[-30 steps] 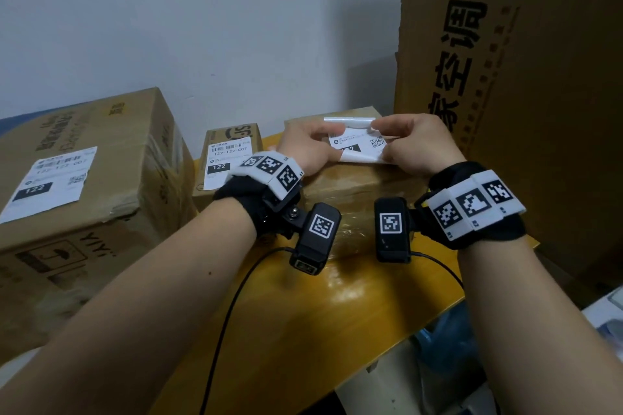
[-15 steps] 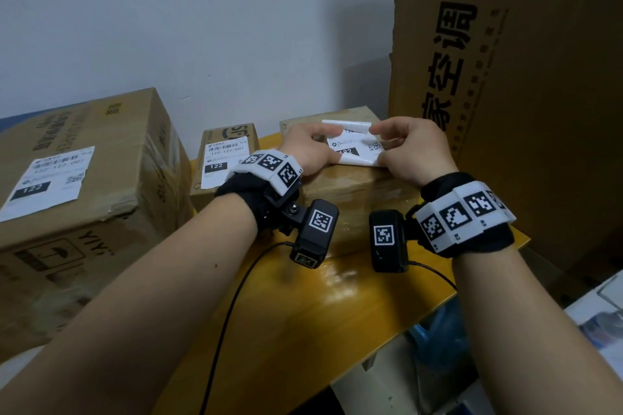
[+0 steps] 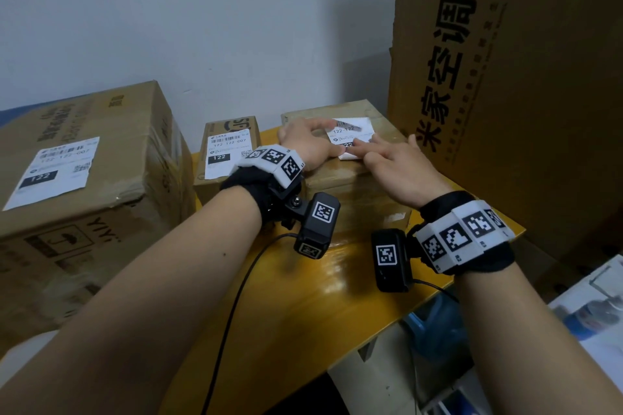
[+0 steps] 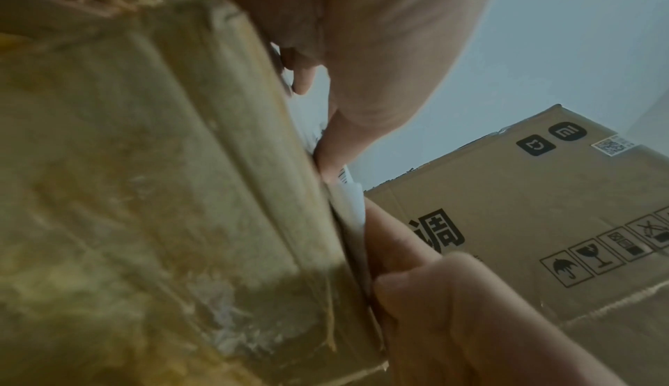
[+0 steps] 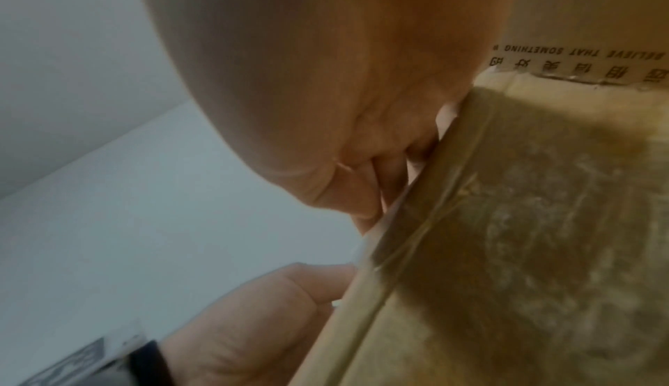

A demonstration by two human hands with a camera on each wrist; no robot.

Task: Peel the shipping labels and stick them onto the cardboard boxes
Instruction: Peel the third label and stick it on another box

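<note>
A white shipping label (image 3: 350,133) lies on top of the taped cardboard box (image 3: 340,178) at the back of the table. My left hand (image 3: 320,135) rests its fingertips on the label's left side. My right hand (image 3: 364,150) lies flat, its straight fingers pressing the label's near edge onto the box. The label's far edge looks blurred and slightly raised. The left wrist view shows the label (image 4: 349,192) edge-on between my left hand (image 4: 326,112) and the box (image 4: 162,192). In the right wrist view my right hand (image 5: 362,186) meets the box top (image 5: 506,220).
A large box (image 3: 111,199) with a label (image 3: 50,168) stands at the left. A small labelled box (image 3: 232,125) sits behind my left wrist. A tall printed carton (image 3: 522,94) walls off the right. The yellow table (image 3: 320,296) ends just before my right wrist.
Both hands held the label pinched above the box. It now lies on the box top, and my right fingers have straightened to press it flat.
</note>
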